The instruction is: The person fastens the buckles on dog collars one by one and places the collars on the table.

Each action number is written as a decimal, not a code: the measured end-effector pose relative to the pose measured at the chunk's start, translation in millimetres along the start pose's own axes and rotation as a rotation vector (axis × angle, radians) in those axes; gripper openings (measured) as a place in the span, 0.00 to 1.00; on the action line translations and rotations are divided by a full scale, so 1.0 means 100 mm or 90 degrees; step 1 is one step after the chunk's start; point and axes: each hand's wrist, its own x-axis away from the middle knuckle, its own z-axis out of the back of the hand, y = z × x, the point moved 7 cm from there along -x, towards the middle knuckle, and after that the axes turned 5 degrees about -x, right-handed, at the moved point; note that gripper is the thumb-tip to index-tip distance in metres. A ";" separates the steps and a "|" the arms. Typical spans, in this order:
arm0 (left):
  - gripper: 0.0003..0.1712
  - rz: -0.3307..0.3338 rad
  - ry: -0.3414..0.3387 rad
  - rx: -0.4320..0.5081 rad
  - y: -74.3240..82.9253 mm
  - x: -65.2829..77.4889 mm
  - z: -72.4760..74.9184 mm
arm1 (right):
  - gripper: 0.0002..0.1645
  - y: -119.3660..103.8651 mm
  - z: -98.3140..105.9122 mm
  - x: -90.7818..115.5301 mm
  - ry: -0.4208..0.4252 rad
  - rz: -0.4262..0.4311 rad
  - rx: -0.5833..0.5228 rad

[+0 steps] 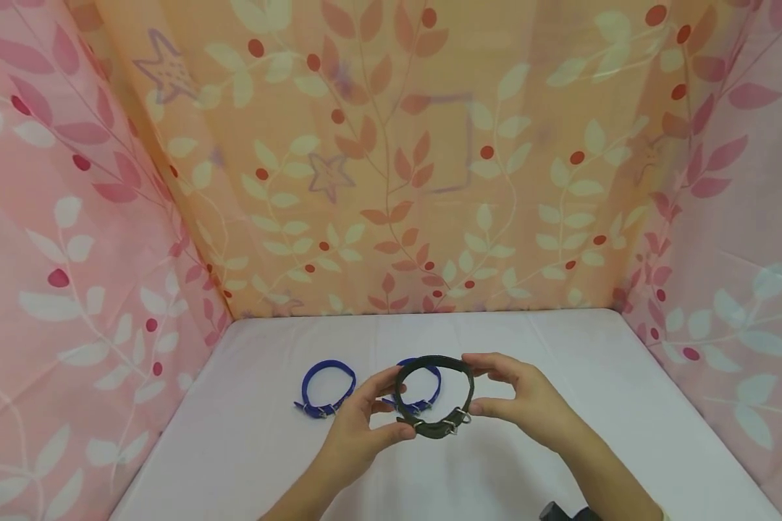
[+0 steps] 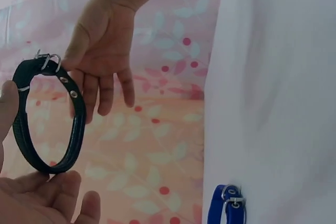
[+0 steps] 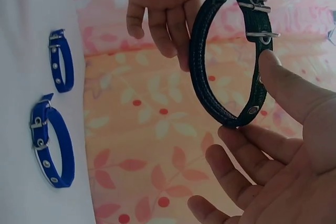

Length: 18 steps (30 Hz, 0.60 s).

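A dark green buckled collar point(image 1: 434, 431) with a metal buckle, a ring and eyelets is held up above the white table, its loop facing the head camera. My left hand point(image 1: 358, 434) grips its left side between thumb and fingers. On the opposite side, my right hand point(image 1: 528, 401) pinches it with thumb and fingertips. Behind it, partly hidden, lies a blue collar point(image 1: 421, 407); another blue collar point(image 1: 314, 411) lies to the left, near my left fingers. In the right wrist view the green collar point(image 3: 197, 61) hangs closed, with eyelets along its strap.
White cloth covers the table point(image 1: 247, 434). Patterned curtains enclose it at the back point(image 1: 391, 239), left point(image 1: 104, 304) and right point(image 1: 717, 289). A small black object point(image 1: 554, 512) shows at the bottom edge beside my right forearm.
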 end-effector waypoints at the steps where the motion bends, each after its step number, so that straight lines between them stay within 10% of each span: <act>1: 0.43 -0.001 -0.005 -0.010 0.00 -0.02 -0.03 | 0.37 0.01 0.04 0.00 0.003 -0.003 0.008; 11: 0.44 -0.044 -0.052 -0.096 -0.05 -0.53 -0.29 | 0.41 0.32 0.41 -0.06 0.012 -0.020 0.045; 18: 0.43 0.005 -0.106 -0.085 -0.31 -0.97 -0.50 | 0.42 0.72 0.59 -0.14 0.039 -0.081 0.064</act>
